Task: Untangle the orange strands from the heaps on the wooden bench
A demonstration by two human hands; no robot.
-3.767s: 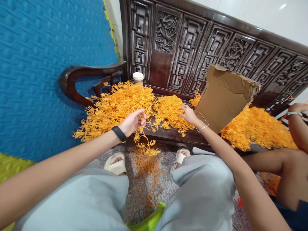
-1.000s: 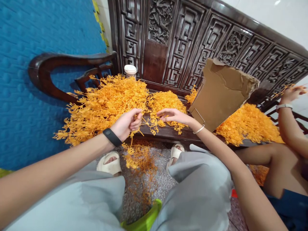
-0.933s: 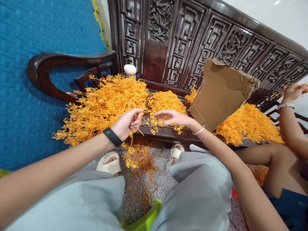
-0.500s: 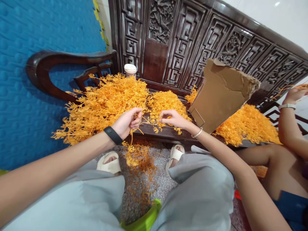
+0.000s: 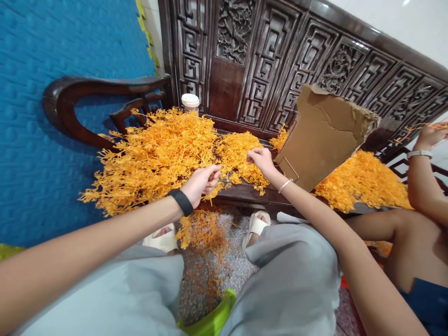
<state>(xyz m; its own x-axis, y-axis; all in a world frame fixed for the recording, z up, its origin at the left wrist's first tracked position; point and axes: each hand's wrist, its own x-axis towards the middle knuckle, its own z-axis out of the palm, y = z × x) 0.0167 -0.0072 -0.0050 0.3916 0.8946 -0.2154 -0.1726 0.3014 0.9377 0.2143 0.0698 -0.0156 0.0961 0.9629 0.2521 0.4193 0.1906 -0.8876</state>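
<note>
L hand (image 5: 203, 181) was pinched shut on a thin orange sprig (image 5: 214, 187) at the front edge of the worktop (image 5: 245, 192); grip narrow, thumb & fingers closed round the stem; black band (image 5: 181, 202) on that wrist. R hand (image 5: 261, 159) sat further back, fingers curled down into the small middle pile (image 5: 241, 156) of orange sprigs; grip looked closed on a bit of the pile, though what exactly it held can't be told; thin bangle (image 5: 285, 185) on the wrist. Big loose pile (image 5: 154, 156) lay to the L of both hands, spilling over the worktop edge & touching the L hand's side; more sprigs (image 5: 203, 233) were on the floor below, between the 2 sandals. Torn cardboard sheet (image 5: 324, 135) stood tilted just R of the R hand, w/ another orange pile (image 5: 360, 179) behind & beside it. White-lidded cup (image 5: 190, 102) stood at the back by the carved backrest (image 5: 266, 60). A 2nd person's hand (image 5: 430, 136) was raised at far R, w/ a pale watch strap on the wrist, well apart from the wearer's hands.
</note>
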